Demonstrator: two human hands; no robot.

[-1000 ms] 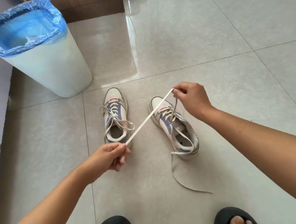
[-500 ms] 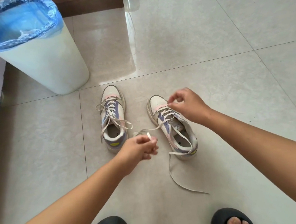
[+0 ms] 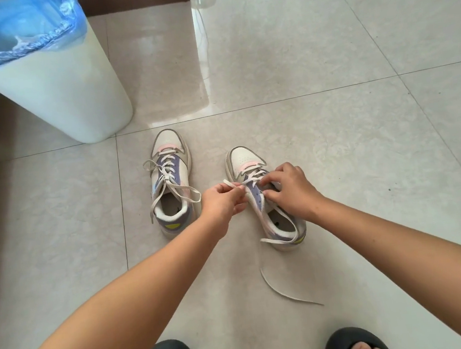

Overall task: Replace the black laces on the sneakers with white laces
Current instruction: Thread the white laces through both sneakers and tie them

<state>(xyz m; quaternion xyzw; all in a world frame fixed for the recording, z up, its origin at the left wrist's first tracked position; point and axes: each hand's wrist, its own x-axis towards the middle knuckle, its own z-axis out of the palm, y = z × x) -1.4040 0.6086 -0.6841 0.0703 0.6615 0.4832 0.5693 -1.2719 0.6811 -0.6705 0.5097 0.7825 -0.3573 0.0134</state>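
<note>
- Both hands have closed in on the right-hand sneaker (image 3: 266, 199) since a second ago; the lace that was stretched taut between them is now slack and bunched at the eyelets.
- Your left hand (image 3: 222, 202) pinches the white lace (image 3: 228, 183) near its tip, just beside the sneaker's near-side eyelets.
- Your right hand (image 3: 289, 189) has fingers curled down on the tongue and eyelet rows; it looks to be pinching the lace there, but the fingertips hide the exact contact.
- Loose tail of the same lace (image 3: 287, 293) trails from the collar out onto the floor tile (image 3: 364, 160) toward your feet.
- Left-hand sneaker (image 3: 172, 183) sits beside it, apart, already laced white, ends untied and draped over the collar.
- Handling, my read: the lace is flat, limp and light, with no push stiffness. Take it right at the tip to feed an eyelet, and pull slowly so it doesn't twist.
- The sneaker is light and will likely slide on glossy tile; keep your right hand pinning it.
- White bin (image 3: 52, 88) at far left, blue bag liner (image 3: 9, 29) folded over the rim; its contents can't be made out from here.
- No black laces in view.
</note>
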